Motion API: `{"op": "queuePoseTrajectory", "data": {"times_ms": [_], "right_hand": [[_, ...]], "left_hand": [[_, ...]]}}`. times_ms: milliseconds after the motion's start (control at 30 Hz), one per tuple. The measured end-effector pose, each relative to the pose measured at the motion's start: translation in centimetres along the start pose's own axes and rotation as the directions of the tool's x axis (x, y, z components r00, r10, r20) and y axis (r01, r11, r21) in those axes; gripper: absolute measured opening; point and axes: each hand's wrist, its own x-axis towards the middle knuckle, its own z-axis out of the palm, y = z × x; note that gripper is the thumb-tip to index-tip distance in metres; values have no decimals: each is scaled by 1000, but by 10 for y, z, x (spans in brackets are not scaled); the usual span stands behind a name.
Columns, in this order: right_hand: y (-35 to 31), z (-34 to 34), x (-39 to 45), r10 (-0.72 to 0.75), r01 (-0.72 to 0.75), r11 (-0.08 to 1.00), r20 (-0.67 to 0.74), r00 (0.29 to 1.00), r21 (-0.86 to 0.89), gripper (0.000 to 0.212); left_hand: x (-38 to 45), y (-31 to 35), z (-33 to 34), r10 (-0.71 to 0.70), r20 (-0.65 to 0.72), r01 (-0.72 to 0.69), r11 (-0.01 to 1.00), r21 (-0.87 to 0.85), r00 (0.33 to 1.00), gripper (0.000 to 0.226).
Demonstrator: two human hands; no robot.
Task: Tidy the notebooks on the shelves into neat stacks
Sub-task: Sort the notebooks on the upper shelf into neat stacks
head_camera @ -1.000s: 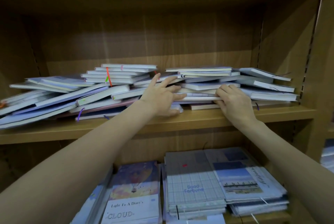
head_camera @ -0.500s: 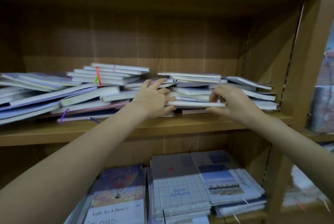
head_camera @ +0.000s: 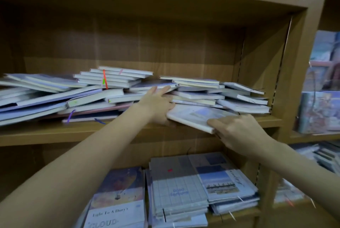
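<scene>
Sorting pale notebooks on a brown wooden shelf [head_camera: 128, 132].

A white hardcover notebook [head_camera: 198, 116], tilted over the shelf's front edge, is gripped at its near corner by the right hand [head_camera: 237, 132]; the left hand [head_camera: 158, 106], fingers straight, is pressed against the untidy notebook pile [head_camera: 202, 95].

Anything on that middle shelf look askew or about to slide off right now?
Yes. The notebook pile sprawls, its books fanned at mixed angles rather than squared. One notebook juts past the shelf edge, tilted, gripped by the right hand; the left hand holds the pile back.
</scene>
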Motion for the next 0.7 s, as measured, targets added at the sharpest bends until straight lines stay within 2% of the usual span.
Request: {"op": "queuePoseTrajectory", "data": {"times_ms": [67, 100, 167, 200, 267, 333, 400, 433, 500, 533, 567, 633, 700], "right_hand": [[4, 9, -3, 112, -113, 993, 32, 993, 39, 26], [7, 13, -2, 196, -203, 977, 106, 975, 68, 39], [14, 23, 2, 337, -366, 928, 257, 906, 73, 51], [16, 26, 3, 359, -390, 919, 292, 887, 57, 50], [13, 24, 6, 337, -356, 934, 278, 900, 20, 44], [5, 16, 5, 283, -285, 958, 229, 931, -26, 32], [-6, 9, -3, 200, -200, 980, 68, 977, -3, 22], [-13, 5, -5, 158, -157, 987, -35, 987, 17, 18], [-25, -3, -3, 67, -60, 997, -143, 987, 54, 11], [-30, -7, -1, 43, -31, 996, -157, 987, 80, 22], [-35, -13, 1, 37, -21, 994, -152, 988, 107, 30], [-42, -24, 6, 21, 3, 981, -121, 992, 192, 36], [-42, -35, 6, 29, -38, 895, 27, 999, 445, 39]], "left_hand": [[-16, 0, 19, -2, -251, -18, 997, -78, 968, 57], [-23, -1, 26, -11, -307, -23, 994, -107, 952, 56], [-31, -3, 31, -13, -276, -23, 992, -127, 961, 63], [-34, -2, 30, -17, -240, -19, 989, -146, 971, 68], [-42, 0, 26, -43, -222, -14, 968, -251, 974, 70], [-52, 1, 28, -77, -278, -33, 928, -370, 958, 64], [-64, 3, 39, -139, -352, -54, 872, -486, 925, 58], [-69, 5, 43, -181, -388, -74, 826, -559, 904, 53], [-79, 7, 48, -298, -428, -98, 714, -693, 853, 43], [-83, 7, 49, -342, -446, -113, 676, -728, 827, 39], [-87, 6, 49, -357, -492, -138, 683, -717, 794, 36], [-95, 0, 52, -312, -615, -186, 770, -610, 724, 33], [-100, -4, 55, -260, -666, -217, 810, -544, 699, 32]]}}
